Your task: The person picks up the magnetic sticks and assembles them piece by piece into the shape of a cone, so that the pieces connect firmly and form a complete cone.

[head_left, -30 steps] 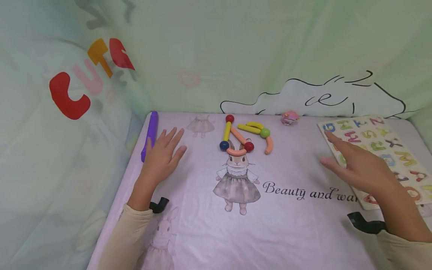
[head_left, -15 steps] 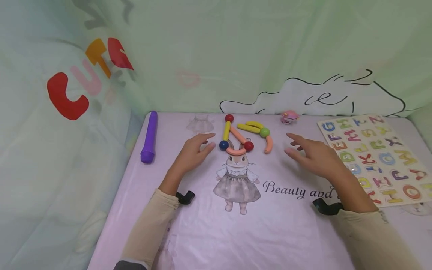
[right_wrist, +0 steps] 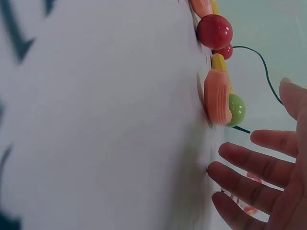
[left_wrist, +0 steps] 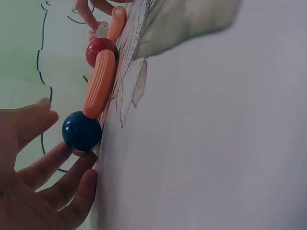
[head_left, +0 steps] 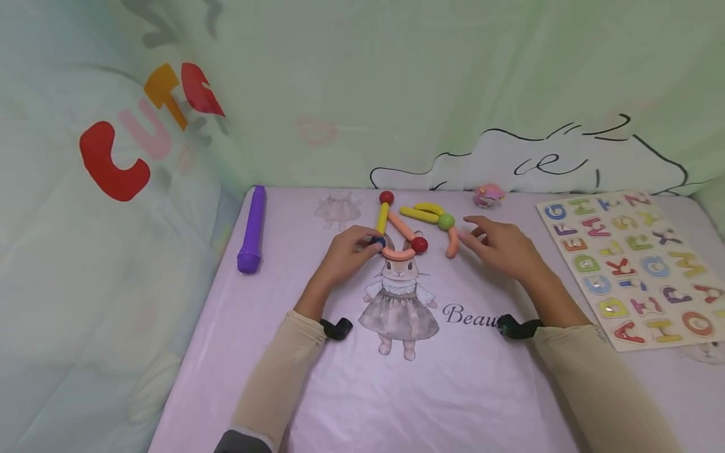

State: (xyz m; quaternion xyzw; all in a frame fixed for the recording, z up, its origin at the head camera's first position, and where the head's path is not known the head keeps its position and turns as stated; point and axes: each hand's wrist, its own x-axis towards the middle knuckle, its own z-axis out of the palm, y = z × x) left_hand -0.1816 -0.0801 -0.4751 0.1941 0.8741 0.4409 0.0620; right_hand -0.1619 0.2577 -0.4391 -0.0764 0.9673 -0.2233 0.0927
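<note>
Near the middle of the table, a blue ball [left_wrist: 81, 131] joins a yellow stick [head_left: 382, 218] and a curved orange stick [left_wrist: 100, 84]. Along with a straight orange stick [head_left: 401, 226] and two red balls [head_left: 419, 245], they form a loop. My left hand [head_left: 350, 253] is at the blue ball, fingertips against its side, thumb apart from it in the left wrist view. Beside the loop lies a second piece, a green ball [head_left: 446, 221] with yellow sticks [head_left: 419, 215] and a bent orange stick [right_wrist: 218, 97]. My right hand [head_left: 498, 246] is just right of it, fingers spread and holding nothing.
A purple toy microphone [head_left: 251, 233] lies at the table's left edge. At the back stands a small pink toy [head_left: 488, 195]. An alphabet puzzle board [head_left: 634, 270] covers the right side. Fabric walls [head_left: 362, 75] rise behind and at the left.
Both hands have moved inward from the sides, the left from near the microphone to the blue ball, the right from over the alphabet board to beside the green-ball piece.
</note>
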